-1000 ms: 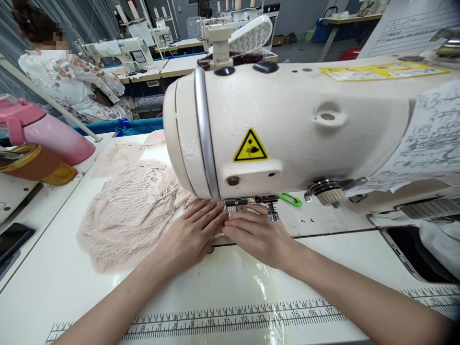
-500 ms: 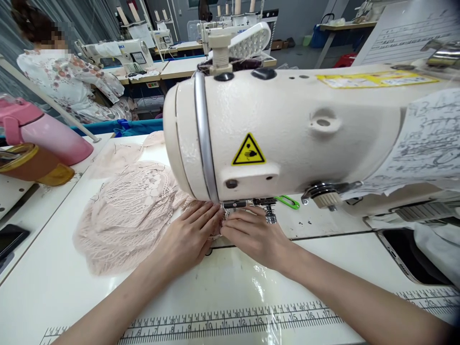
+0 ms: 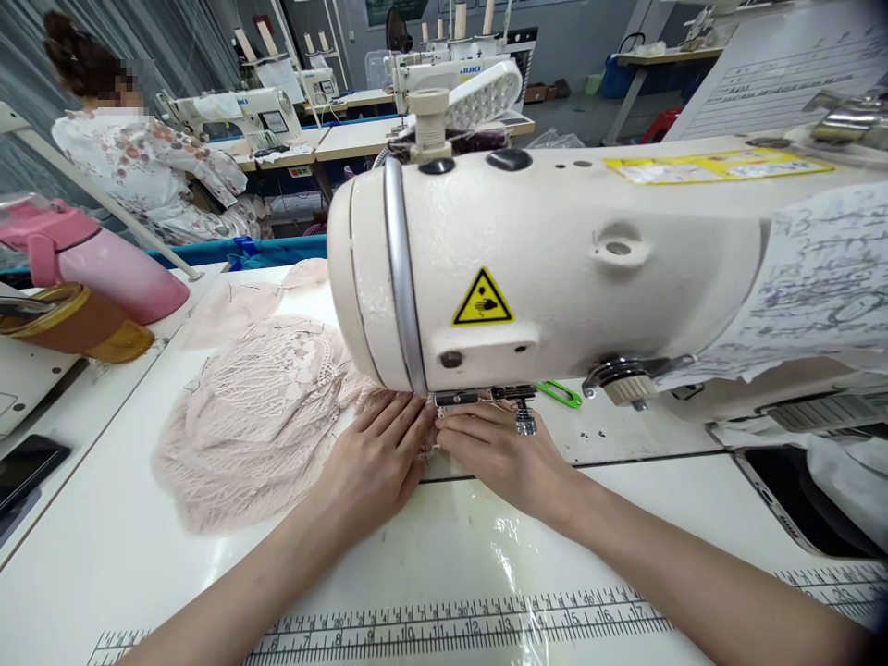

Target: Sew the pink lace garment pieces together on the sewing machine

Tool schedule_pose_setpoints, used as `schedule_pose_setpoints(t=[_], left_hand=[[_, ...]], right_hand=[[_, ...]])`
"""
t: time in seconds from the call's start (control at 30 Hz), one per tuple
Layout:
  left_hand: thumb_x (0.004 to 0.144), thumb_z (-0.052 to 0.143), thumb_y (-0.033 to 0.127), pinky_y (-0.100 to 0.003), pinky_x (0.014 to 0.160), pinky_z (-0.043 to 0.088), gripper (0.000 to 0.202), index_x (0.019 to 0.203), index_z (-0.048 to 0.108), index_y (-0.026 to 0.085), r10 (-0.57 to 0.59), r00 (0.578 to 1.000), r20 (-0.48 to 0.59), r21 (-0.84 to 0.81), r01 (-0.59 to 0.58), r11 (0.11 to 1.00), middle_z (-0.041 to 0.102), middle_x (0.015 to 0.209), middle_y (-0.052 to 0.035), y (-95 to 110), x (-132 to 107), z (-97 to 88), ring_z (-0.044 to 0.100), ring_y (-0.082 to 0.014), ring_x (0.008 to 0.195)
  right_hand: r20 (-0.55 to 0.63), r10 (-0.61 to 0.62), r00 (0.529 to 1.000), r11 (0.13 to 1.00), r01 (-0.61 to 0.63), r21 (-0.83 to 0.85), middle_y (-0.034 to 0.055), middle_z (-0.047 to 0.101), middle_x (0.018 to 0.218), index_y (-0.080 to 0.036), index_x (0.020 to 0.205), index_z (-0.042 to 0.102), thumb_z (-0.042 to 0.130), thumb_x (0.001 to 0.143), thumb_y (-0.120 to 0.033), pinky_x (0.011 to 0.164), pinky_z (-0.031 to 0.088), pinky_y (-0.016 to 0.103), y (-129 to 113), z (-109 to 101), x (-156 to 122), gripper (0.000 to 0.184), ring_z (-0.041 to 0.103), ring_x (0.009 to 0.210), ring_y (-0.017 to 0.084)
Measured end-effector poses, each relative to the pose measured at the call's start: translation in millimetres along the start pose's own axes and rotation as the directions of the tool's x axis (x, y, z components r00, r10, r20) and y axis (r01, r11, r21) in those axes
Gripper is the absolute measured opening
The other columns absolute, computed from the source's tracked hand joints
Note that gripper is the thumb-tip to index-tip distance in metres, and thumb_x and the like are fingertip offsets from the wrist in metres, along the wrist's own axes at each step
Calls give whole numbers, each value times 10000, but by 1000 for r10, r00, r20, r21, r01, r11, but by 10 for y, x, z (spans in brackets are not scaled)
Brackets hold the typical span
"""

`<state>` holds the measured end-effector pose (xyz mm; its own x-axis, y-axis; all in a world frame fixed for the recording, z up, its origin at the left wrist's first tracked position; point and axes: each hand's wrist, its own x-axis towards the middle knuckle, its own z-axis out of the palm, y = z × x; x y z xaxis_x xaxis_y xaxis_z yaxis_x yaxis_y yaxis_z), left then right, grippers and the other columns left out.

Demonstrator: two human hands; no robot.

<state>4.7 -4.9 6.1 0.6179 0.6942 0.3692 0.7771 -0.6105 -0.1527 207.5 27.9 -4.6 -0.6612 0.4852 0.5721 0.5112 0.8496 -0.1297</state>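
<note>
Pale pink lace fabric (image 3: 256, 398) lies bunched on the table and runs in under the head of a white sewing machine (image 3: 541, 268). My left hand (image 3: 378, 453) rests on the fabric just left of the needle area, its fingers stretched out flat and their tips under the machine head. On the other side, my right hand (image 3: 499, 453) has its fingers bent and pressed together at the fabric's edge, close by the presser area. The needle and the fingertips are partly hidden by the machine head and its metal attachment (image 3: 524, 416).
Green thread snips (image 3: 561, 395) lie behind my right hand. A phone (image 3: 797, 499) is at the right, another dark phone (image 3: 28, 472) at the left. A pink bottle (image 3: 111, 268) and an amber cup (image 3: 83, 324) stand left. A printed ruler (image 3: 444, 629) crosses the front. A person (image 3: 145, 166) sits beyond.
The whole view has shifted slightly, so the machine and table appear a little lower and further right. Both hands stay on the fabric by the needle area, with little movement.
</note>
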Motion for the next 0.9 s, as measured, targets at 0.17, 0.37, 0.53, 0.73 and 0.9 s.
schedule_pose_setpoints(t=[0.17,0.37,0.53,0.73,0.9], left_hand=[[936,420,238,-430,1007,437,394,1264,570,80,-14,1000,4,2,14,1000,644,1237,-129,26,2,4,606,-272,1136],[945,416,259,-436,1022,425,402,1303,543,127,-47,998,37,-14,47,999,634,1250,-127,44,8,3,600,-263,1145],[927,456,250,-452,998,447,399,1299,548,138,-56,996,69,-11,57,998,640,1234,-135,45,23,10,602,-283,1138],[929,457,253,-467,973,467,389,1286,560,136,-80,996,48,-15,81,997,628,1247,-150,45,32,30,592,-302,1156],[946,454,183,-444,1016,457,362,1287,557,123,-2,999,-45,-18,2,1000,633,1257,-123,36,8,51,595,-259,1170]], right_hand=[[-3,55,998,992,-55,-111,-72,692,954,-200,815,614,508,828,13,647,307,285,13,-6,-45,238,602,828,84],[32,80,996,988,-75,-133,-43,694,992,-223,921,651,501,825,-12,670,362,309,63,-28,-50,276,625,786,119],[128,142,982,987,-130,-97,-23,697,992,-249,972,670,462,849,-10,717,416,305,41,-140,17,340,645,836,137],[100,171,980,984,-164,-72,-17,706,979,-275,951,693,414,916,-79,803,450,322,31,-151,52,343,643,867,144],[46,183,982,979,-178,-96,-27,712,1000,-280,969,697,460,948,-216,807,430,348,65,-55,-43,247,651,856,159]])
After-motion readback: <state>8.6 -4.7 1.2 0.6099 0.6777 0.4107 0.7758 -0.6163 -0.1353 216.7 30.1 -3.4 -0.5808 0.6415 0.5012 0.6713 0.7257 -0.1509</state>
